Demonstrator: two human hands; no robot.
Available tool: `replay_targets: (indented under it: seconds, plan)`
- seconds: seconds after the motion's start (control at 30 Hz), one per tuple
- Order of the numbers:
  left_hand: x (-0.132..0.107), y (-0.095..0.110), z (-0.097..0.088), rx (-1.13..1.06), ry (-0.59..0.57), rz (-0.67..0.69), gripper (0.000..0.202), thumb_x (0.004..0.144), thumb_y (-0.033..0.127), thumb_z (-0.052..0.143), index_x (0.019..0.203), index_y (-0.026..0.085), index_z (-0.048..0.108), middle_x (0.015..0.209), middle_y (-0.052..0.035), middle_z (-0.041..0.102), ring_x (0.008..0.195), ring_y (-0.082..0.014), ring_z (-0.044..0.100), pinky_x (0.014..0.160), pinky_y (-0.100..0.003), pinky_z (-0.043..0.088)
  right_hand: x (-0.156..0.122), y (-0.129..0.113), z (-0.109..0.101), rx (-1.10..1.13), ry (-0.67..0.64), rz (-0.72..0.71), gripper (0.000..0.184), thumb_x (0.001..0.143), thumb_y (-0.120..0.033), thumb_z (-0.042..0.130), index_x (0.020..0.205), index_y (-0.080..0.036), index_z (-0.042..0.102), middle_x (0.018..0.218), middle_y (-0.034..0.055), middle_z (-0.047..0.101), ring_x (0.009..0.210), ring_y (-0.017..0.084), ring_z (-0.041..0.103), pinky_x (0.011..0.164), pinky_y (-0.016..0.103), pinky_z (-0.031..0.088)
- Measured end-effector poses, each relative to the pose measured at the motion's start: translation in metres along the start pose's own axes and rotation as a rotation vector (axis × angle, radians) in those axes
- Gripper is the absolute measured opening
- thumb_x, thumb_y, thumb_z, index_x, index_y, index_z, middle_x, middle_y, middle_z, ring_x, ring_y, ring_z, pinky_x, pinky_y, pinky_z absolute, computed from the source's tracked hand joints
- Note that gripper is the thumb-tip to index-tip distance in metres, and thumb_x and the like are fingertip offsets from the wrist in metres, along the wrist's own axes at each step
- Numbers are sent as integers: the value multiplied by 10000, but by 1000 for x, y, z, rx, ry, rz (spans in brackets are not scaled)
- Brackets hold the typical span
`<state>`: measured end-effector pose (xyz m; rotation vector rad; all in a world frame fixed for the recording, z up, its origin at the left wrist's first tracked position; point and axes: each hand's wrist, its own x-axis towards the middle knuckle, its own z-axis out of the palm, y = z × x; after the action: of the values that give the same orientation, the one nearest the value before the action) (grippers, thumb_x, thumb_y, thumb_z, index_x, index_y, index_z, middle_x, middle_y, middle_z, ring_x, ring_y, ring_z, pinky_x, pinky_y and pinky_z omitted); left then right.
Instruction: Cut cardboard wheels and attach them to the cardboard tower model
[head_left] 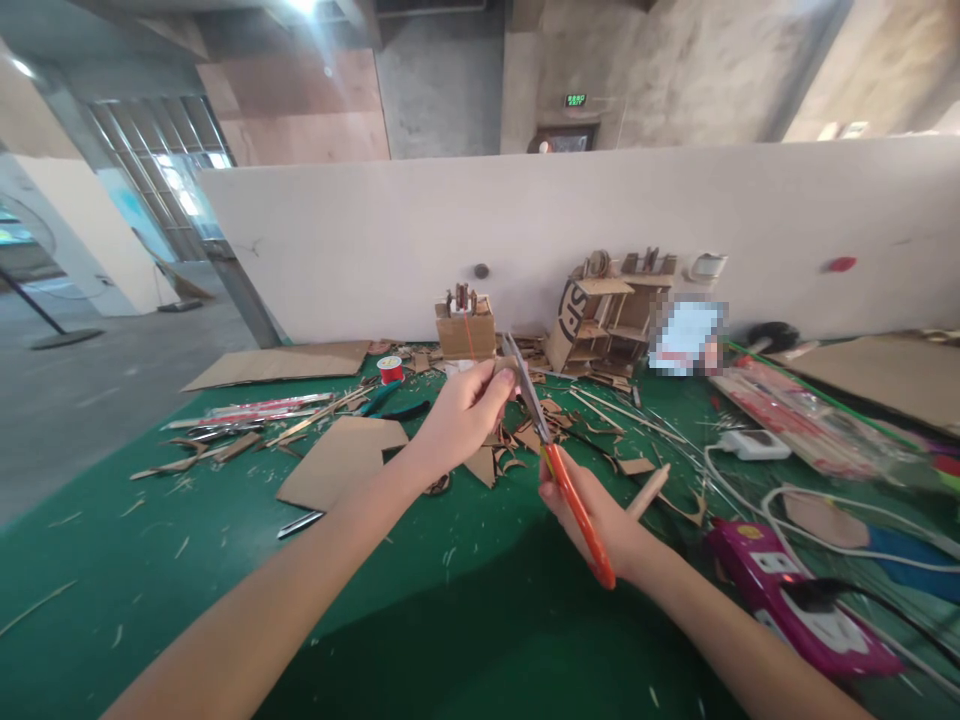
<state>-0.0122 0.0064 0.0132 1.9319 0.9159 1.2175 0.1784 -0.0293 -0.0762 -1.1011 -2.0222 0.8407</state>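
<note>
A small piece of cardboard is pinched between the thumb and fingers of my left hand. My right hand grips orange-handled scissors, their blades pointing up and away beside the cardboard piece. Whether the blades touch it I cannot tell. Cardboard scraps lie on the green table beneath both hands. Just behind my left hand stands a small cardboard box with upright brown pieces on top and a red line down its front.
A cardboard shelf model stands against the white partition. Left lie a flat cardboard sheet, a red thread spool and thin sticks. At right are a purple power strip, white cables and plastic-wrapped packs.
</note>
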Motion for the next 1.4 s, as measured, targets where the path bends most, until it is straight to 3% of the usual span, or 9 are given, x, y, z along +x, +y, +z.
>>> replay_targets:
  seconds: [0.23, 0.5, 0.7, 0.9, 1.0, 1.23, 1.4]
  plan:
    - [2, -2, -2, -10, -15, 12, 330, 956, 434, 392, 746, 192, 471, 529, 62, 384, 443, -76, 394, 435, -216, 306, -1, -1, 3, 11, 16, 1, 353, 935, -554, 383, 820, -220, 378, 687, -36, 409, 578, 119, 358, 519, 263, 347]
    - [3, 6, -15, 72, -144, 20, 304, 953, 393, 397, 754, 193, 509, 564, 53, 345, 467, -81, 377, 433, -220, 281, -7, -2, -2, 102, -57, -20, 404, 918, -626, 374, 896, -223, 382, 763, -14, 432, 619, 123, 384, 552, 267, 397]
    - [3, 10, -17, 73, -173, 33, 296, 956, 372, 384, 735, 199, 476, 577, 53, 294, 454, -78, 316, 428, -225, 259, -4, -3, -1, 41, -48, 25, 354, 939, -561, 377, 832, -225, 363, 693, -40, 395, 586, 118, 346, 528, 264, 351]
    - [3, 14, -22, 107, -191, 48, 310, 950, 369, 399, 693, 203, 450, 564, 38, 351, 483, -91, 378, 453, -229, 294, -2, -3, 0, -61, -4, 20, 258, 927, -430, 449, 797, -225, 362, 689, -42, 438, 604, 122, 378, 557, 273, 366]
    - [3, 12, -20, 92, -166, 50, 314, 949, 373, 411, 692, 203, 471, 558, 44, 336, 479, -89, 367, 453, -230, 286, -1, 2, 3, -51, 5, 13, 274, 925, -455, 443, 798, -226, 363, 683, -42, 441, 586, 120, 380, 535, 265, 359]
    - [-1, 2, -3, 76, 53, 35, 336, 946, 424, 417, 699, 198, 444, 568, 45, 393, 485, -87, 407, 470, -232, 315, 0, 4, 7, 36, 39, 4, 329, 936, -539, 410, 848, -224, 376, 700, -36, 420, 582, 120, 372, 522, 257, 351]
    - [2, 2, -8, 96, -32, 32, 318, 949, 410, 404, 738, 192, 502, 557, 53, 370, 472, -89, 387, 449, -228, 288, -5, 0, 2, 167, -30, -20, 397, 917, -620, 392, 938, -224, 385, 805, -8, 426, 633, 124, 390, 558, 258, 396]
